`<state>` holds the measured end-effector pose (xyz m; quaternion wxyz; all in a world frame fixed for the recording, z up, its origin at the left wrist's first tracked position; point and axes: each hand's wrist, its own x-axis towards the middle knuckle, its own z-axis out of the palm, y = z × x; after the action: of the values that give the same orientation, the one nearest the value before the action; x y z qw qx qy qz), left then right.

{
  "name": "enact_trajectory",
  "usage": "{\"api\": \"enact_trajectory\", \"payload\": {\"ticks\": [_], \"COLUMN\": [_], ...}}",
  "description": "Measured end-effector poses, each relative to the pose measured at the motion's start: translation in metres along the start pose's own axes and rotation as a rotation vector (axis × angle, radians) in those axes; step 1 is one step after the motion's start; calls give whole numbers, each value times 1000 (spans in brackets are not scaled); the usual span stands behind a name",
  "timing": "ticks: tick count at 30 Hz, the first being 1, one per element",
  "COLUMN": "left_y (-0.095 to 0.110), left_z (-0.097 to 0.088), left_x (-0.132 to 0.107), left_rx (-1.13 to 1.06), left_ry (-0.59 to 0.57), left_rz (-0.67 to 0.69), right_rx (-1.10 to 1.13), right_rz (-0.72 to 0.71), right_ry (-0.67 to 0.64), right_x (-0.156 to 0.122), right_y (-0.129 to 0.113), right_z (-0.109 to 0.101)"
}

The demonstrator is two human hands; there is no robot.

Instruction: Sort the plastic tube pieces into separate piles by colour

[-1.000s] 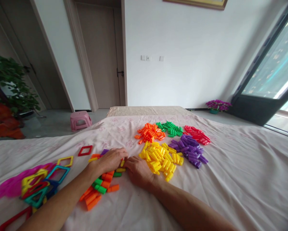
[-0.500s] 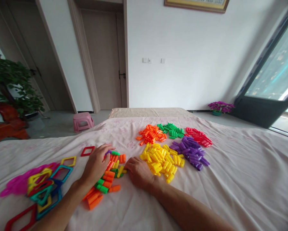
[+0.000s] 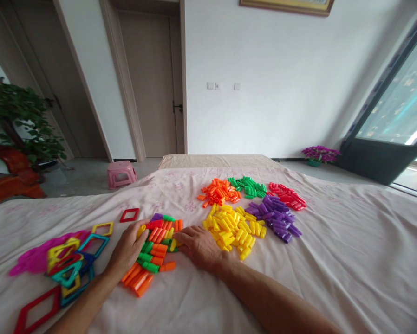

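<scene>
A mixed heap of small plastic tubes (image 3: 156, 248), orange, green, yellow and purple, lies on the pink bedsheet (image 3: 334, 260) between my hands. My left hand (image 3: 127, 250) rests on the heap's left edge, fingers curled, with a yellow tube at the fingertips. My right hand (image 3: 199, 248) lies on the sheet at the heap's right side, fingers reaching into the tubes; I cannot see anything held in it. Sorted piles sit beyond: yellow (image 3: 234, 230), purple (image 3: 273, 217), orange (image 3: 218, 192), green (image 3: 248, 186), red (image 3: 288, 195).
Coloured diamond and triangle frames (image 3: 67, 269) and a magenta shape (image 3: 30, 260) lie at the left of the bed. A red diamond frame (image 3: 129, 215) lies apart. On the floor beyond stand a pink stool (image 3: 121, 173), a green plant (image 3: 16, 120) and a flower pot (image 3: 318, 154).
My left hand has drawn back from over the mixed heap to its left edge, uncovering more tubes. My right hand has hardly moved. The camera view shifted slightly.
</scene>
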<state>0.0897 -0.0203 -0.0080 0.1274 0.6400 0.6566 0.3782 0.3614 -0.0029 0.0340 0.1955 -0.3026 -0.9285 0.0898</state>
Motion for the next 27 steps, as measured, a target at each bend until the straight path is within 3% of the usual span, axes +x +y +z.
{"api": "enact_trajectory", "payload": {"ticks": [6,10,20,27], "left_y": [-1,-3,-7,-1], "left_z": [1,0,0,-3], "left_x": [1,0,1,1], "left_rx": [0,7,18,46], "left_ry": [11,-3,-10,12], "left_rz": [12,49,89,114], "right_rx": [-18,-58,-140,-170], "right_rz": [12,8,283,417], "right_ry": [8,42,176,62], "right_x": [1,-1,-3,-16], "right_y": [3,5,45,75], "right_z": [4,-4,-66,-102]}}
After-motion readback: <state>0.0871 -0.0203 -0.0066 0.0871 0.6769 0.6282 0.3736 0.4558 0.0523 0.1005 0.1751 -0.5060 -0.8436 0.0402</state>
